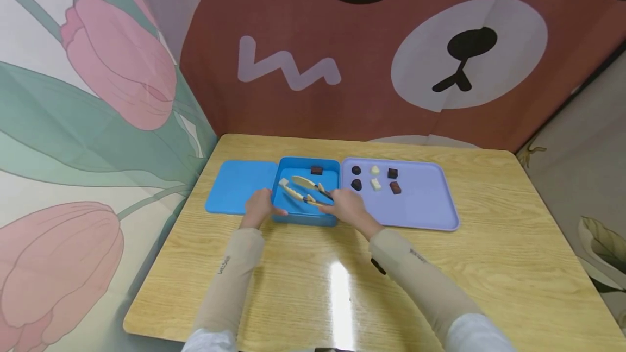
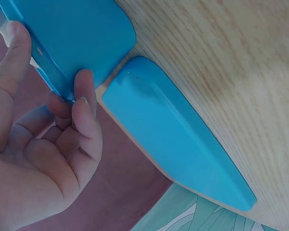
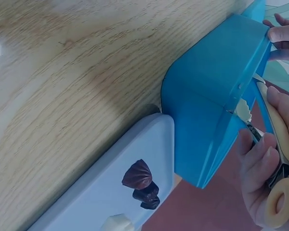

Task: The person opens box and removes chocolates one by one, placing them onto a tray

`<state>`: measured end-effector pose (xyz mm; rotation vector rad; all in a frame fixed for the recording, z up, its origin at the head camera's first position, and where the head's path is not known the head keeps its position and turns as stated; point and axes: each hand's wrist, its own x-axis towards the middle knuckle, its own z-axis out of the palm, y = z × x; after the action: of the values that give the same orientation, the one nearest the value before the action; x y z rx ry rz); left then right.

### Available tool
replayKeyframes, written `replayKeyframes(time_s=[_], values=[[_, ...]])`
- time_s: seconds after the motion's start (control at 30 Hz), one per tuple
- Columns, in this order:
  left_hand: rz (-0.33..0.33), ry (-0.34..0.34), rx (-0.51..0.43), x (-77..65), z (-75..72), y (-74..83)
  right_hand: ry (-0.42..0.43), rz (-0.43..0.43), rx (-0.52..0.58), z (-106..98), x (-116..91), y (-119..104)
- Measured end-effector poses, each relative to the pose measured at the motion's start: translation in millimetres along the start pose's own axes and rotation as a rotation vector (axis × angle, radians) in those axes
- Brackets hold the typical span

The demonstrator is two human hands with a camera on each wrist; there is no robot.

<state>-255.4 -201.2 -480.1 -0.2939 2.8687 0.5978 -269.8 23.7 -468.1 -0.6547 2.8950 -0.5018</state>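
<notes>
My right hand point(image 1: 349, 209) holds a pair of cream-coloured tongs point(image 1: 293, 193) over the blue box point(image 1: 303, 219). The tongs' arms stand apart, and a small white piece point(image 1: 283, 182) shows by their tips at the left of the box. A dark brown chocolate point(image 1: 317, 170) lies inside near the back wall. At the front left corner, my left hand point(image 1: 258, 208) grips the box rim. In the left wrist view, its thumb lies along the wall and the other fingers are curled at the corner. The right wrist view shows the tongs' ring handle point(image 3: 281, 204) by my right palm.
Left of the box lies a flat blue lid point(image 1: 244, 186). A lavender tray point(image 1: 425, 202) adjoins its right side, bearing two dark chocolates point(image 1: 356, 184), two white ones point(image 1: 375, 183) and two brown ones point(image 1: 395, 187). All rest on a wooden table point(image 1: 293, 281) before a patterned cloth backdrop.
</notes>
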Motion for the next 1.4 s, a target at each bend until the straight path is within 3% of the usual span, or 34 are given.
replayKeyframes(time_s=[0.33, 0.77, 1.1, 1.4], values=[[0.012, -0.001, 0.001, -2.7, 0.7, -0.5, -0.034, 0.023, -0.005, 9.4, 14.9, -1.4], [0.006, -0.002, -0.009, 0.2, -0.6, -0.2, -0.053, -0.005, -0.022, 11.7, 30.8, -5.4], [-0.001, -0.006, -0.002, 1.9, -2.2, -0.4, -0.046, 0.003, 0.023, 16.3, 28.9, -3.3], [-0.002, -0.001, -0.004, -0.4, -1.3, -1.9, -0.012, -0.016, -0.020, 18.7, 25.1, -4.1]])
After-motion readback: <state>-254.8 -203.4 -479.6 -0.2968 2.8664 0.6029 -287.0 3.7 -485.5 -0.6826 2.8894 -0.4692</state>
